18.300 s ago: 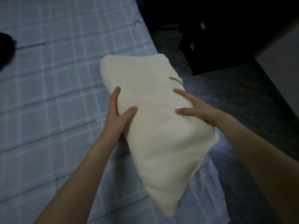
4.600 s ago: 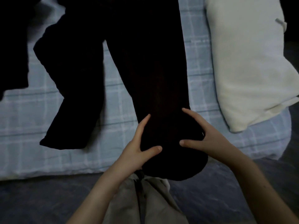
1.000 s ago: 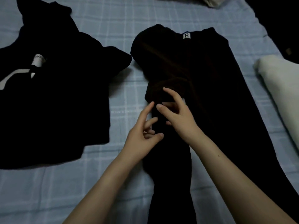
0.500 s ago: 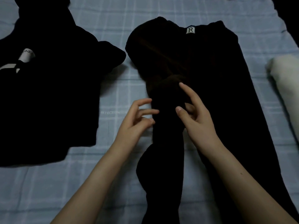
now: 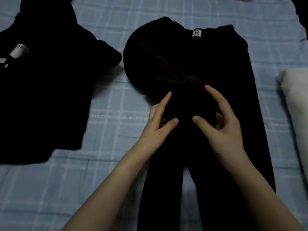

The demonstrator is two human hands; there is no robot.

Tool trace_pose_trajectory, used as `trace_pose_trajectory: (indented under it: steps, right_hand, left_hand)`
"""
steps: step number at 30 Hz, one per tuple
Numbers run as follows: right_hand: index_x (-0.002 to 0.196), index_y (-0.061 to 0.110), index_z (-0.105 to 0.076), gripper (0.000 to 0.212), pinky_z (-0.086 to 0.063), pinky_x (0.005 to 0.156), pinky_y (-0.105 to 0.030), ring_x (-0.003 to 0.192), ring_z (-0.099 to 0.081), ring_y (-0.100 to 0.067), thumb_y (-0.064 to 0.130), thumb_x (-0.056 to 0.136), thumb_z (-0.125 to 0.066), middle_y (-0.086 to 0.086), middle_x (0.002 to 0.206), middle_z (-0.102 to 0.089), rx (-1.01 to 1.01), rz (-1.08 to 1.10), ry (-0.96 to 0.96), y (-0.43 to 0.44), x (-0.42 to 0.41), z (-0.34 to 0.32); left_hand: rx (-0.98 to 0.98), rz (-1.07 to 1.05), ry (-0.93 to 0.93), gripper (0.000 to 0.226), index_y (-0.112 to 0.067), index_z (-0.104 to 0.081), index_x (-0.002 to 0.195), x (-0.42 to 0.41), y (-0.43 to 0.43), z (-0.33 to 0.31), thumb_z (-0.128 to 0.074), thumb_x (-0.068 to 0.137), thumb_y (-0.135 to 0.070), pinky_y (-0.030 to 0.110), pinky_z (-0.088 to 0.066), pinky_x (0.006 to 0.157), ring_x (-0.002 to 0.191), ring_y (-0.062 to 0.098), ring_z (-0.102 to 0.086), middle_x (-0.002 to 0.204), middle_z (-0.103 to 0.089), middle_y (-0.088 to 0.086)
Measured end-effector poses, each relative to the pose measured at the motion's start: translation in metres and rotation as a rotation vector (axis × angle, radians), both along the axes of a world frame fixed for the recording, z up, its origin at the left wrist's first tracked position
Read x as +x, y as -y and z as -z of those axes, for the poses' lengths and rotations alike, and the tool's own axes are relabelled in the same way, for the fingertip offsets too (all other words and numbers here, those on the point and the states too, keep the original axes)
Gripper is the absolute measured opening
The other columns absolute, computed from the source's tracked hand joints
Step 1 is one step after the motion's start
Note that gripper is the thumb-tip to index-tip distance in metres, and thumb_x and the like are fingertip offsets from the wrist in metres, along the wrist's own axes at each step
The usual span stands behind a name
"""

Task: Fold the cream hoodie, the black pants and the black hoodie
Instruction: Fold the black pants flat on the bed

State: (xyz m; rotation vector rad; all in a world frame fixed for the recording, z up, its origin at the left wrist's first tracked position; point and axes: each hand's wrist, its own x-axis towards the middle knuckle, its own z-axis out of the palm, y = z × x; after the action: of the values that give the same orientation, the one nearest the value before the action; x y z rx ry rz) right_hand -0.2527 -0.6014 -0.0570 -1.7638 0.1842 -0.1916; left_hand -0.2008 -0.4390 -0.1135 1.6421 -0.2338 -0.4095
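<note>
Plainly the black pants [image 5: 225, 72] lay lengthwise on the bed [image 5: 116, 172], label [image 5: 196, 33] at the far end, between the black hoodie [image 5: 46, 97] and the bundled cream hoodie [image 5: 296, 100]. Both the left hand [image 5: 158, 129] and the right hand [image 5: 223, 129] rested on the bunched cloth at the crotch, forefingers and thumbs spread. Whether either pinched fabric could not be told (black on black hid it). Doing this well probably meant flattening that lump outward first, then laying one leg squarely over the other, seams matched.
</note>
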Motion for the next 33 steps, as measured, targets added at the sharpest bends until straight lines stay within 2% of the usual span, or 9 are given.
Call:
trace_pose_trajectory:
  steps: [4, 7, 10, 15, 18, 25, 28, 31, 33]
  right_hand:
    - [0.136, 0.043, -0.056, 0.058, -0.053, 0.09, -0.016, 0.117, -0.062, -0.001, 0.005, 0.093, -0.064, 0.011, 0.133, -0.063, 0.048, 0.147, -0.035, 0.035, 0.004, 0.005]
    - [0.137, 0.045, -0.054, 0.055, -0.051, 0.098, -0.02, 0.12, -0.057, 0.004, 0.01, 0.096, -0.062, 0.016, 0.137, -0.057, 0.025, 0.186, -0.115, 0.053, 0.005, 0.015]
    - [0.14, 0.042, -0.053, 0.054, -0.041, 0.114, -0.034, 0.13, -0.049, 0.004, 0.01, 0.097, -0.061, 0.02, 0.142, -0.052, -0.002, 0.199, -0.132, 0.06, 0.006, 0.023]
    - [0.139, 0.044, -0.053, 0.054, -0.038, 0.116, -0.039, 0.132, -0.048, 0.002, 0.011, 0.097, -0.062, 0.021, 0.142, -0.053, 0.013, 0.199, -0.129, 0.061, 0.007, 0.032]
    - [0.138, 0.045, -0.053, 0.054, -0.04, 0.115, -0.037, 0.131, -0.048, 0.005, 0.012, 0.097, -0.062, 0.023, 0.141, -0.053, 0.033, 0.209, -0.13, 0.062, 0.007, 0.033]
    - [0.141, 0.042, -0.051, 0.052, -0.04, 0.11, -0.019, 0.128, -0.047, 0.011, 0.013, 0.098, -0.06, 0.028, 0.139, -0.051, 0.037, 0.215, -0.132, 0.054, 0.004, 0.029]
    - [0.142, 0.041, -0.05, 0.052, -0.04, 0.113, -0.027, 0.131, -0.046, 0.008, 0.014, 0.099, -0.06, 0.025, 0.141, -0.05, 0.019, 0.226, -0.138, 0.051, 0.004, 0.026]
    - [0.143, 0.042, -0.049, 0.052, -0.038, 0.116, -0.035, 0.135, -0.044, 0.003, 0.016, 0.099, -0.06, 0.021, 0.146, -0.048, 0.015, 0.236, -0.15, 0.047, 0.002, 0.024]
    - [0.143, 0.043, -0.048, 0.053, -0.038, 0.117, -0.036, 0.137, -0.043, 0.002, 0.018, 0.099, -0.06, 0.021, 0.148, -0.046, 0.016, 0.236, -0.149, 0.045, -0.001, 0.025]
  left_hand:
    - [0.035, -0.134, 0.028, 0.054, -0.052, -0.041, 0.137, 0.008, -0.005, 0.01, -0.06, 0.095, -0.023, 0.025, -0.045, 0.1, 0.119, 0.004, -0.052, 0.135, -0.043, -0.016]
    - [0.071, -0.203, -0.044, 0.053, -0.053, -0.041, 0.135, 0.012, -0.003, 0.02, -0.061, 0.096, -0.022, 0.023, -0.04, 0.101, 0.12, 0.004, -0.046, 0.125, -0.039, -0.018]
    - [0.034, -0.228, -0.088, 0.059, -0.059, -0.034, 0.132, 0.011, 0.006, 0.025, -0.062, 0.095, -0.023, 0.024, -0.035, 0.103, 0.129, 0.007, -0.04, 0.136, -0.036, -0.014]
    - [-0.116, -0.27, -0.088, 0.066, -0.05, -0.028, 0.136, 0.021, 0.02, 0.022, -0.065, 0.094, -0.015, 0.032, -0.036, 0.114, 0.134, 0.004, -0.043, 0.145, -0.044, -0.008]
    - [-0.185, -0.303, -0.071, 0.068, -0.032, -0.026, 0.142, 0.031, 0.027, 0.021, -0.065, 0.092, -0.006, 0.029, -0.046, 0.106, 0.128, 0.012, -0.053, 0.144, -0.048, 0.006]
    - [-0.217, -0.325, 0.002, 0.074, -0.031, -0.025, 0.145, 0.03, 0.031, 0.021, -0.067, 0.089, -0.005, 0.012, -0.05, 0.083, 0.111, -0.007, -0.06, 0.142, -0.041, 0.0]
    - [-0.212, -0.308, 0.019, 0.079, -0.027, -0.023, 0.148, 0.026, 0.028, 0.014, -0.067, 0.089, -0.001, 0.012, -0.052, 0.079, 0.105, -0.011, -0.062, 0.143, -0.037, -0.001]
    - [-0.223, -0.338, 0.042, 0.08, -0.032, -0.027, 0.148, 0.02, 0.018, 0.003, -0.07, 0.087, -0.005, 0.014, -0.052, 0.085, 0.119, -0.01, -0.053, 0.144, -0.039, -0.007]
    - [-0.247, -0.364, 0.057, 0.08, -0.041, -0.032, 0.144, 0.014, 0.007, -0.004, -0.075, 0.084, -0.011, 0.027, -0.053, 0.095, 0.133, 0.0, -0.044, 0.148, -0.04, -0.006]
